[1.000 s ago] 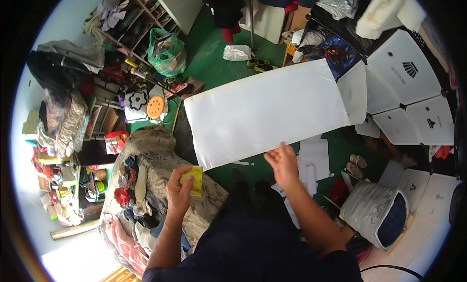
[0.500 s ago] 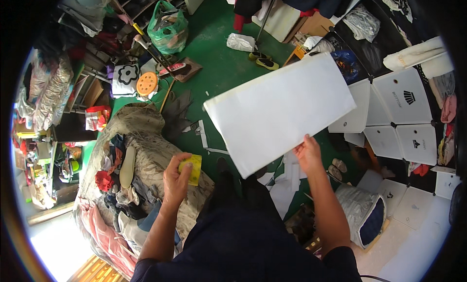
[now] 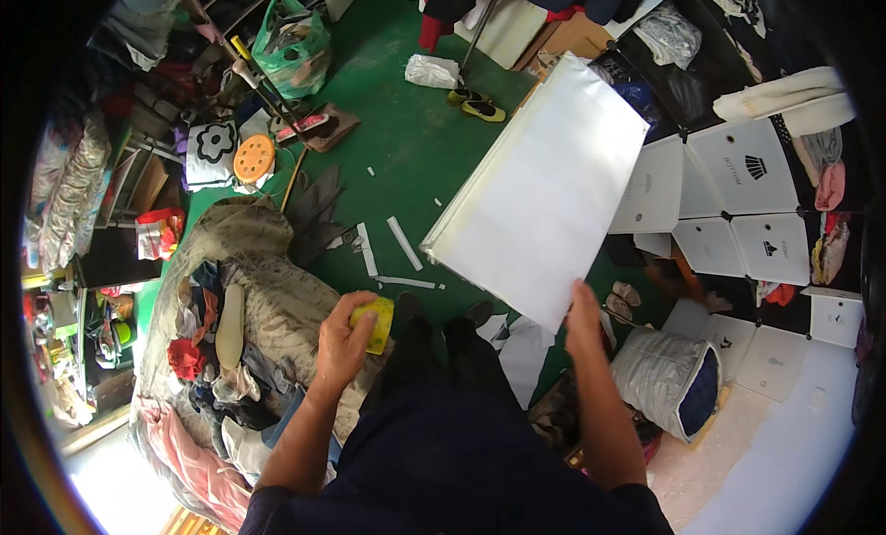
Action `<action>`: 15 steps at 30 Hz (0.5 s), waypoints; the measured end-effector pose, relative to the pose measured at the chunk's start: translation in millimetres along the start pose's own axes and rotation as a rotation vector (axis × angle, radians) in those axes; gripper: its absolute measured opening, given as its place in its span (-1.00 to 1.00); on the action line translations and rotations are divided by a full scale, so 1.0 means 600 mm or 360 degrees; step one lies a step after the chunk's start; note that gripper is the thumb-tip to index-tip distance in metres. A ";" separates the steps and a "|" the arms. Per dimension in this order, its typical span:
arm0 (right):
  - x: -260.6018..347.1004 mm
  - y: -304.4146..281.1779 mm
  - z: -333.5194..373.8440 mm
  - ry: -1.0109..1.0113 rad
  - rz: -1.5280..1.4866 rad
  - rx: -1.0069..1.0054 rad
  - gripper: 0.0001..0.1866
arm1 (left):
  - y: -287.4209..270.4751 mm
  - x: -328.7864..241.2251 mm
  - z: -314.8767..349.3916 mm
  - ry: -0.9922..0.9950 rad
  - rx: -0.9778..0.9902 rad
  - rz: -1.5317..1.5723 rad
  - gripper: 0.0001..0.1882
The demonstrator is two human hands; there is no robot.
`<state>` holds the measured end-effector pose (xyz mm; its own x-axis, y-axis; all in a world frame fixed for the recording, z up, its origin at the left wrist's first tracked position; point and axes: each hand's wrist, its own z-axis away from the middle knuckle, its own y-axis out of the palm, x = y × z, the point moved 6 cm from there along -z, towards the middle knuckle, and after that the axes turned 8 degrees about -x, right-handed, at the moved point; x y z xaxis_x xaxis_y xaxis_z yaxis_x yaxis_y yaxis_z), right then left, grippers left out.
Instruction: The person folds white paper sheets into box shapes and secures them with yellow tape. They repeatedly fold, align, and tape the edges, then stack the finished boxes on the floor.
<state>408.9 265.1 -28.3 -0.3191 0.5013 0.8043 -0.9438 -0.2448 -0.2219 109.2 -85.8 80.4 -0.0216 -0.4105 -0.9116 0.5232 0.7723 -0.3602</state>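
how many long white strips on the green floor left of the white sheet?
3: a leftmost strip, nearly vertical in the picture; a slanted strip just right of it; a crosswise strip below both. The white sheet at the right hand may hide more.

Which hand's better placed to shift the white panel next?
Right, I'd judge: the right hand is at the near right edge of the white panel, seemingly touching it. The left hand is apart from the panel and taken up with holding a yellow pad.
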 end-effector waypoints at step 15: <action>0.088 -0.066 -0.064 -0.0537 0.0415 -0.0173 -0.44 | 0.008 -0.009 -0.025 0.0032 0.0275 0.0012 -0.74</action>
<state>426.2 332.9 1.7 -0.5190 0.1307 0.8447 -0.8447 -0.2294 -0.4836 98.8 -72.8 80.6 -0.0331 -0.3940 -0.9185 0.6621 0.6798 -0.3155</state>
